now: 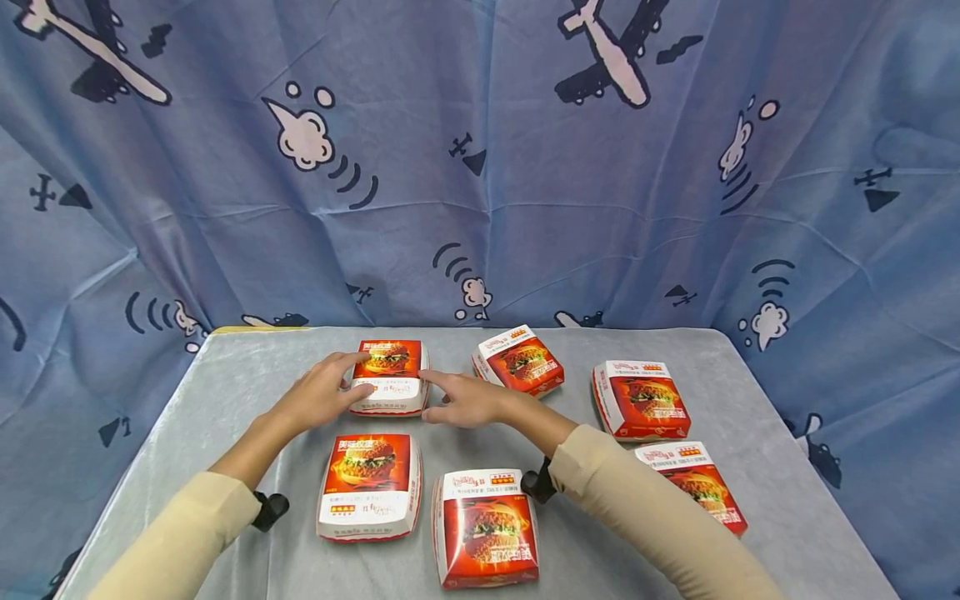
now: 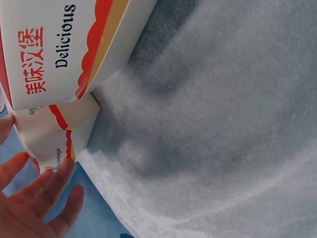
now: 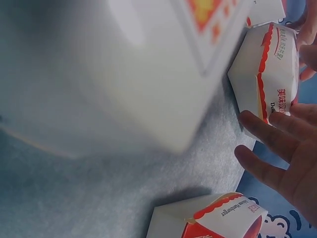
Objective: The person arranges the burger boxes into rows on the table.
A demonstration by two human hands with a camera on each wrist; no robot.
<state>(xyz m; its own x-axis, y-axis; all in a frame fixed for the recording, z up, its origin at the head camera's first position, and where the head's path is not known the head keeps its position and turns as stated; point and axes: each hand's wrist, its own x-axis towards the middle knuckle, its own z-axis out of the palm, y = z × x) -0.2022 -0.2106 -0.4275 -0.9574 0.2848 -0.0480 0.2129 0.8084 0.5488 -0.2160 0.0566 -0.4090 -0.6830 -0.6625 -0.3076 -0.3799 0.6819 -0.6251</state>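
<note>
Several red-and-white burger boxes lie on a grey-clothed table (image 1: 225,375). Both hands flank the far-left box (image 1: 390,375). My left hand (image 1: 341,385) touches its left side, fingers along the far corner and thumb near the front edge. My right hand (image 1: 457,402) reaches in from the right, its index fingertip against the box's right edge. In the left wrist view, straight fingers (image 2: 44,193) lie by that box's corner (image 2: 54,134). In the right wrist view, extended fingers (image 3: 267,134) meet the same box (image 3: 270,74). Neither hand wraps round it.
Other boxes sit at near left (image 1: 371,487), near middle (image 1: 487,527), far middle (image 1: 519,360), right (image 1: 641,398) and near right (image 1: 693,483). A blue curtain (image 1: 480,167) printed with aeroplanes hangs behind and beside the table.
</note>
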